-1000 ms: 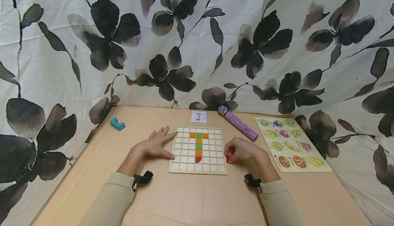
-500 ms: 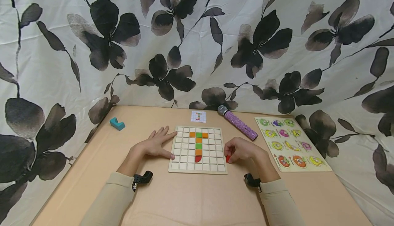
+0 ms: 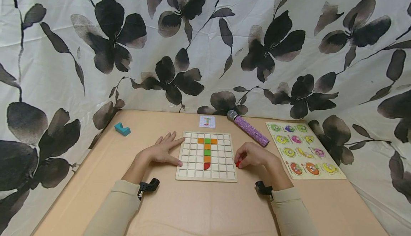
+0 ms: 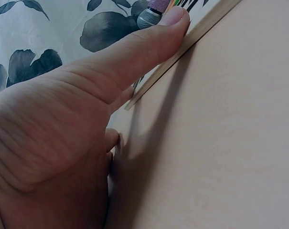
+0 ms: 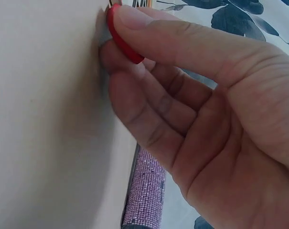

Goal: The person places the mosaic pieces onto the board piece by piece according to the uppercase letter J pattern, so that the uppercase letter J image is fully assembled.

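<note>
A wooden grid board (image 3: 190, 174) lies mid-table, with orange, green and red tiles (image 3: 207, 153) forming a T-like column among blank squares. My left hand (image 3: 159, 152) lies spread at the board's left side, thumb and index fingertip on its edge. In the left wrist view the thumb (image 4: 149, 45) reaches over the board's rim. Just off the right edge, my right hand (image 3: 252, 155) pinches a small red piece (image 5: 123, 38) with a curved side between thumb and fingers, close over the table. The fingers partly cover that piece.
Behind the board lies a small pattern card (image 3: 207, 121). A glittery purple microphone (image 3: 250, 129) lies to its right, and a fruit picture board (image 3: 305, 152) farther right. At back left sits a teal angled block (image 3: 122, 129). A floral cloth (image 3: 205, 43) hangs behind the table.
My right hand has shifted very slightly, and the red piece between its fingers appears turned and a little higher. The left hand and the board have stayed where they were.
</note>
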Demonstrator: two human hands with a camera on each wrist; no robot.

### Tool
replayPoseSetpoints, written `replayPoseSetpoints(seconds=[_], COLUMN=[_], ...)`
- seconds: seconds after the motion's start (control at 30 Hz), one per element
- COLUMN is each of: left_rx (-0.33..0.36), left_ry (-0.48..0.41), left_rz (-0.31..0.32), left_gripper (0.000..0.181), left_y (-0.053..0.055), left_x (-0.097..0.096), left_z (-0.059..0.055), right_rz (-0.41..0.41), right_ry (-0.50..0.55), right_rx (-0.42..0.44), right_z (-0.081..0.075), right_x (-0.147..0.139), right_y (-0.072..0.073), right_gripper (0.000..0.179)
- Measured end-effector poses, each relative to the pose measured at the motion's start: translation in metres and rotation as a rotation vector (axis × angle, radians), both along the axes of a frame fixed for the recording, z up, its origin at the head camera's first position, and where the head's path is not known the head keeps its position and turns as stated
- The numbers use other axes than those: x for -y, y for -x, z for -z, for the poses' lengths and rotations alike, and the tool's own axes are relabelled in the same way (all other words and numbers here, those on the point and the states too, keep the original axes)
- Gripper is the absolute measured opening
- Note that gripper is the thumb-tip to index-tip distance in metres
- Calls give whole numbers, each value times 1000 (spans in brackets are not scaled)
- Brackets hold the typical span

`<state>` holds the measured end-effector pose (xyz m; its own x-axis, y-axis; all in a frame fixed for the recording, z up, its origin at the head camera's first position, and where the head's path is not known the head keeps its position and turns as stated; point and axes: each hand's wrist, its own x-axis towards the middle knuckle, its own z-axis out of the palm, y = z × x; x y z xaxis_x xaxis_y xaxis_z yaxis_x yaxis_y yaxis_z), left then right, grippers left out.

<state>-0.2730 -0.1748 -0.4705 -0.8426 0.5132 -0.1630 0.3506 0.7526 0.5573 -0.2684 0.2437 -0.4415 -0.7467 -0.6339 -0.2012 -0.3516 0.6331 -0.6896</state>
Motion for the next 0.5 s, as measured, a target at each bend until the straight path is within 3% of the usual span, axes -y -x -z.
replayPoseSetpoints(seconds=[0.37,0.5], left_rx=[0,2], left_ry=[5,6], left_rz=[-1,-1], left_gripper=[111,111], left_y=[0,0], left_x=[0,0], left_z=[1,0], right_rz=[59,74], right_ry=[20,47], right_rx=[-61,-107], right_z=[-1,-1], right_x=[-1,2], right_y=[2,2], right_gripper=[13,20])
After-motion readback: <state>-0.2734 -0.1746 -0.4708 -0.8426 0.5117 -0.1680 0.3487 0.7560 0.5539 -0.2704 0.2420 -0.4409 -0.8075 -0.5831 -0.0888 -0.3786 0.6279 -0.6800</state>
